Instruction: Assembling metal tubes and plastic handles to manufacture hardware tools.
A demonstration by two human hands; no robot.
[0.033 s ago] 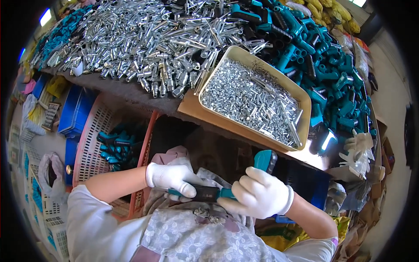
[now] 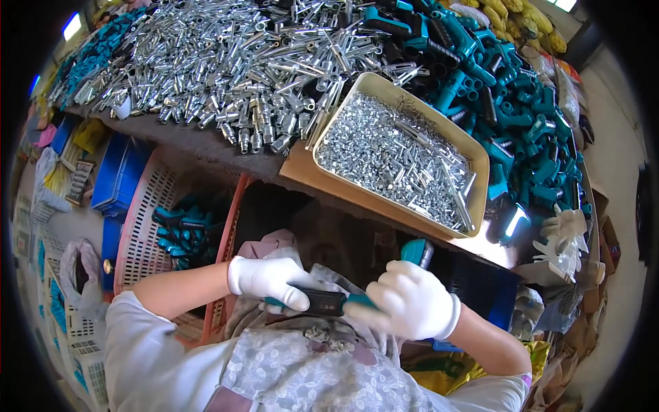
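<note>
Near my lap, my left hand in a white glove is closed around the left end of a teal-and-black plastic tool handle. Its thumb lies along the front of the black section. My right hand, also gloved, wraps its fingers around the teal part at the right. Above its knuckles a teal-and-black end sticks up. The right fingers are slightly blurred. They hide the middle of the piece, so I cannot tell whether it is one angled body or two joined parts.
A cream tray of small metal parts stands at the bench edge. Behind it lie heaped metal fittings, with teal gun-shaped bodies to the right. A pink basket with teal parts stands at left. White gloves lie at right.
My right hand has shifted and turned slightly, and the teal-and-black end above it sits a little lower. My left hand stays almost where it was.
</note>
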